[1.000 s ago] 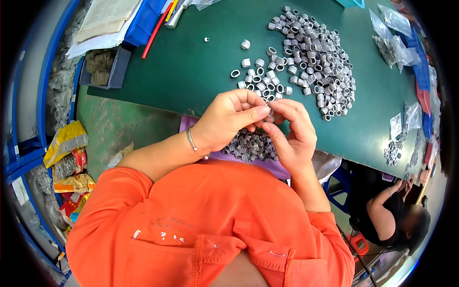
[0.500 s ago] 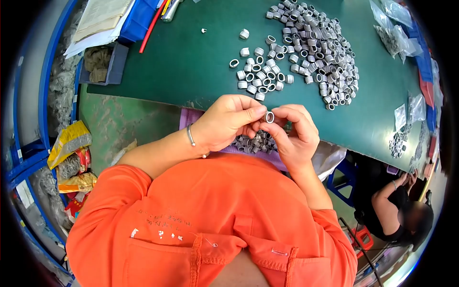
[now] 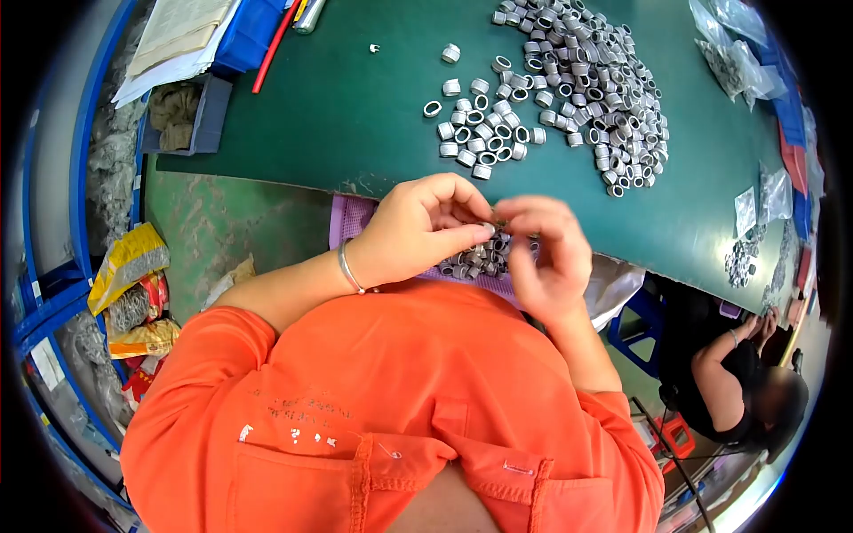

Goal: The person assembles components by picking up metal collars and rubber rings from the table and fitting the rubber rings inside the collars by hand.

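Observation:
My left hand [image 3: 431, 222], with a bangle on its wrist, is closed in a pinch above a purple basket [image 3: 342, 222]. A small metal ring [image 3: 489, 228] shows partly at its fingertips; the fingers hide the rest. Just to the right is my right hand [image 3: 555, 258], its thumb and fingers apart and smeared by motion, with nothing visible in them. Below both hands lie several grey metal rings [image 3: 475, 259] in the basket. On the green table ahead, a small group of rings [image 3: 484, 133] sits near the edge.
A large heap of rings [image 3: 595, 89] covers the table's [image 3: 338, 115] far right part. At left stand a grey bin [image 3: 213, 115] with cloth and a blue tray [image 3: 235, 40] with papers. Plastic bags [image 3: 746, 71] lie at right. Another person [image 3: 720, 391] sits at lower right.
My right hand has come off the ring and moved slightly away, its fingers spreading. My left hand keeps its pinch, and the ring's opening no longer faces me.

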Demonstrator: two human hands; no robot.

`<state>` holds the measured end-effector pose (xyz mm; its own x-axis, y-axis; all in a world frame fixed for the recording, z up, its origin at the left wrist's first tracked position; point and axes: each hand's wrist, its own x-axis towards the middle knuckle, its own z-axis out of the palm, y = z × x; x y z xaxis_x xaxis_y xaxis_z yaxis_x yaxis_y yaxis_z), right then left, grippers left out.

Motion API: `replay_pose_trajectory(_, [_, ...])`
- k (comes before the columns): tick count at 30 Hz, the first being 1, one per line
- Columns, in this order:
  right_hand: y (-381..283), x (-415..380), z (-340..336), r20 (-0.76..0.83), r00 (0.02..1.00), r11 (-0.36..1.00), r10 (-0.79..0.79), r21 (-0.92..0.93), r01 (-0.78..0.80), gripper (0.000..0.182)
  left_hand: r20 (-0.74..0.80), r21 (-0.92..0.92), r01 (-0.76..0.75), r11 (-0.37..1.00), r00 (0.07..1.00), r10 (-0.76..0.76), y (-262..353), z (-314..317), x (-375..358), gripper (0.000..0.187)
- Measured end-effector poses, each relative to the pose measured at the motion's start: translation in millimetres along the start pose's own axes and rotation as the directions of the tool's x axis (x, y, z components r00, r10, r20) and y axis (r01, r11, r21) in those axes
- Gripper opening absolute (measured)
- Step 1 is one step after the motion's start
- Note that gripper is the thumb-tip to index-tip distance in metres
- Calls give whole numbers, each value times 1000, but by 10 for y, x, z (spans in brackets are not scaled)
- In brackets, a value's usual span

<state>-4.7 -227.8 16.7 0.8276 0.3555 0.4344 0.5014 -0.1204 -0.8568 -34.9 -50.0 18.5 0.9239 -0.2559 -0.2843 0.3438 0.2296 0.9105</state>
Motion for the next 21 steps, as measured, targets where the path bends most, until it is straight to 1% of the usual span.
replay_pose_trajectory(1, [43,75,-38,2,995,982,-98,-159,97,26,-34,129,-134,983,990,140,-41,-9,-7,14])
replay_pose_trajectory(2, [92,148,-67,-40,995,958,-89,-277,75,31,-4,259,-108,960,994,112,9,-36,-32,19])
replay_pose_trajectory(3, [163,213,-75,-81,994,924,-72,-379,36,33,-3,259,-106,960,994,111,42,-49,-45,19])
replay_pose_trajectory(4, [251,290,-72,-82,994,885,-78,-465,32,32,72,426,-187,885,982,172,73,-63,-47,19])
replay_pose_trajectory(5, [312,334,-65,-82,993,838,-86,-546,28,31,156,572,-269,775,963,219,97,-74,-39,18])
replay_pose_trajectory(6, [323,339,-58,-82,993,839,-89,-543,30,31,204,597,-352,721,936,287,117,-72,-20,17])
replay_pose_trajectory(8, [343,354,-40,-44,998,780,-44,-626,7,27,187,588,-347,730,937,294,114,-87,-31,17])
replay_pose_trajectory(9, [357,341,-52,-44,998,781,-46,-625,9,27,172,574,-344,743,938,301,111,-92,-29,17])
replay_pose_trajectory(11, [340,257,-104,-68,990,852,120,-506,-138,25,166,585,-349,732,935,313,108,-92,-25,16])
replay_pose_trajectory(12, [286,235,-112,-110,971,905,211,-354,-237,24,91,544,-290,787,953,288,92,-75,-25,16])
replay_pose_trajectory(13, [291,180,-144,-90,961,937,262,-214,-276,20,18,498,-233,835,966,258,81,-63,-11,15])
replay_pose_trajectory(14, [210,156,-148,-32,888,881,459,147,-451,19,6,463,-281,841,950,313,72,-41,22,16])
replay_pose_trajectory(15, [107,138,-147,97,790,672,605,472,-572,19,9,467,-284,838,948,317,73,-21,40,16])
replay_pose_trajectory(16, [29,126,-145,189,746,554,638,560,-616,20,-2,435,-305,847,941,340,76,0,52,16])
replay_pose_trajectory(17, [-2,88,-110,212,742,480,636,644,-596,21,-15,403,-326,855,932,362,83,12,62,17])
replay_pose_trajectory(19, [20,2,-97,279,771,436,572,693,-574,21,-2,429,-338,838,927,375,123,28,73,17])
replay_pose_trajectory(21, [21,-41,-80,287,763,406,580,710,-575,20,23,459,-349,817,924,382,105,26,73,17])
